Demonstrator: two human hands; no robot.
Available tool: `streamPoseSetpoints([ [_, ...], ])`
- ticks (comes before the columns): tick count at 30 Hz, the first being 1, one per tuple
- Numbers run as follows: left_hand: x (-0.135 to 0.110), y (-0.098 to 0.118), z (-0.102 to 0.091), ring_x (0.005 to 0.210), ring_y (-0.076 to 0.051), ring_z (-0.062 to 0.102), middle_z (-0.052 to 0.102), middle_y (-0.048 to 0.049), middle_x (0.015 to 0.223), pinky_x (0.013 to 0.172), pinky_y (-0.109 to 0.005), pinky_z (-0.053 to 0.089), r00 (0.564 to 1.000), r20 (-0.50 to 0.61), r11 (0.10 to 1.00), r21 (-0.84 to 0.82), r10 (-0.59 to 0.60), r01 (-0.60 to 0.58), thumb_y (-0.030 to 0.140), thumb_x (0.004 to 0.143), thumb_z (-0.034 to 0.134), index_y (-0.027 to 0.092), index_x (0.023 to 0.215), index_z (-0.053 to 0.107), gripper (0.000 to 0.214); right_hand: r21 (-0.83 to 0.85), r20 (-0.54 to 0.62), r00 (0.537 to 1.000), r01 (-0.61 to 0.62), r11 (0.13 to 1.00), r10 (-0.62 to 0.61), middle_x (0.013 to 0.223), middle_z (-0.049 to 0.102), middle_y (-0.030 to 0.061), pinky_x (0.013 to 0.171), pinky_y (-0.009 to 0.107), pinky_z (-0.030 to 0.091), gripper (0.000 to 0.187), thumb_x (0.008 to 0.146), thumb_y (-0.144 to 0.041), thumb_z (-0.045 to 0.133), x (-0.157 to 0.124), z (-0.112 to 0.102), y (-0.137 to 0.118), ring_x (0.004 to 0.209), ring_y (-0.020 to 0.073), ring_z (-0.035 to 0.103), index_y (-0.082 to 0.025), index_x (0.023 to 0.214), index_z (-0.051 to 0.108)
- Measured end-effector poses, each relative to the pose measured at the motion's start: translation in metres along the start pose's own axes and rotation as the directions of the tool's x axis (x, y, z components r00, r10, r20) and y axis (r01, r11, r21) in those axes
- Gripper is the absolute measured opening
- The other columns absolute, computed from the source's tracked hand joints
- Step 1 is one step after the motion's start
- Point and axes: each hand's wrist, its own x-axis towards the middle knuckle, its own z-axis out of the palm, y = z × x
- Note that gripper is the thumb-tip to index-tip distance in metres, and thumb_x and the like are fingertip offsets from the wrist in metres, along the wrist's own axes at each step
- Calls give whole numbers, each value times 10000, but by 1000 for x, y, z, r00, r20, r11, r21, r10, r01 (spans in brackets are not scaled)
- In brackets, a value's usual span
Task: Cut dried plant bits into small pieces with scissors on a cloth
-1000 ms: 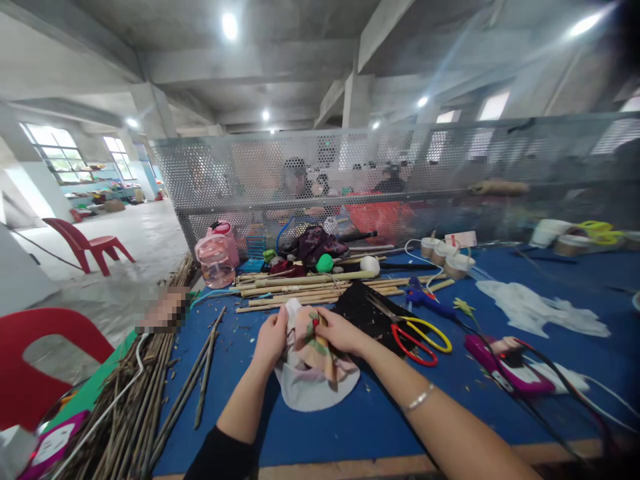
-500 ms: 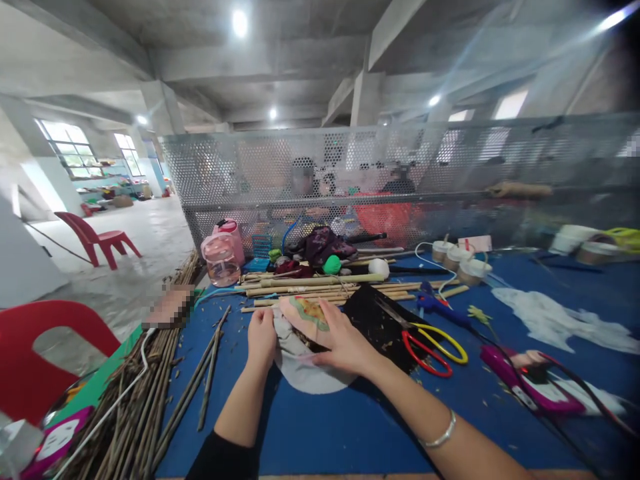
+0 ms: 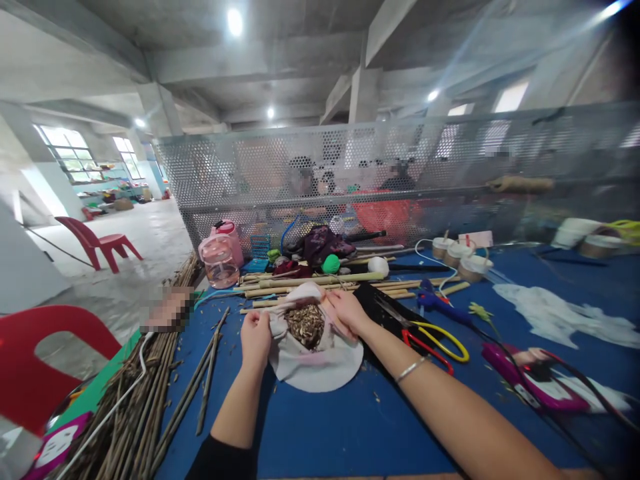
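Observation:
A round pale cloth (image 3: 315,363) lies on the blue table (image 3: 350,427) in front of me, its edges gathered up around a heap of brown dried bits (image 3: 305,323). My left hand (image 3: 255,337) is closed on the cloth's left edge. My right hand (image 3: 345,310) pinches the cloth's right edge beside the heap. A black sheet (image 3: 385,313) sprinkled with the same bits lies just right of my right hand.
Scissors with red and yellow handles (image 3: 430,340) lie to the right, near a blue tool (image 3: 440,303) and a pink device with cables (image 3: 530,383). Bamboo sticks (image 3: 310,287) lie beyond the cloth; a twig bundle (image 3: 135,400) runs along the left edge. A pink bottle (image 3: 220,257) and a mesh screen (image 3: 400,173) stand behind.
The cloth was bunched shut in both hands, then pressed under my right palm; now it is spread open, showing the brown heap, with a hand on either edge.

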Motion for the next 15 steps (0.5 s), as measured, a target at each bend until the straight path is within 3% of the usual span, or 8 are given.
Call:
streamPoseSetpoints([
  [3,3,-4,-4,427,-89,398,415,80,500,479,-202,336,1000,-13,995,100,-9,10,216,702,532,178,780,514,89,11,29,996,-79,997,79,749,682,93,578,256,397,385,869,-358,375,5,-2,11,691,196,609,-133,713,645],
  [6,4,-6,-7,461,-110,467,501,53,545,509,-219,369,1000,22,986,164,-1,-3,157,665,546,170,894,543,229,21,89,992,-96,995,94,700,672,67,538,235,388,474,881,-490,351,1,-8,15,631,167,599,-146,740,646],
  [10,10,0,-6,563,-151,558,587,-3,627,558,-250,411,997,16,985,159,-70,67,250,692,560,157,917,581,244,-17,85,991,-102,995,103,619,623,27,512,229,352,505,774,-644,469,8,-11,7,572,151,551,-163,745,617],
  [13,19,7,-1,629,-170,590,624,-40,677,577,-258,432,996,21,990,110,-88,86,329,673,609,128,876,607,286,-47,39,994,-101,994,103,578,584,16,527,237,332,456,748,-614,524,25,-2,-2,575,151,521,-169,671,580],
  [15,26,10,2,588,-161,586,624,-28,641,555,-249,434,994,73,994,86,-80,73,261,621,651,105,945,611,361,-49,30,995,-94,994,96,533,554,1,532,242,330,376,723,-535,589,36,8,-7,556,150,504,-170,637,571],
])
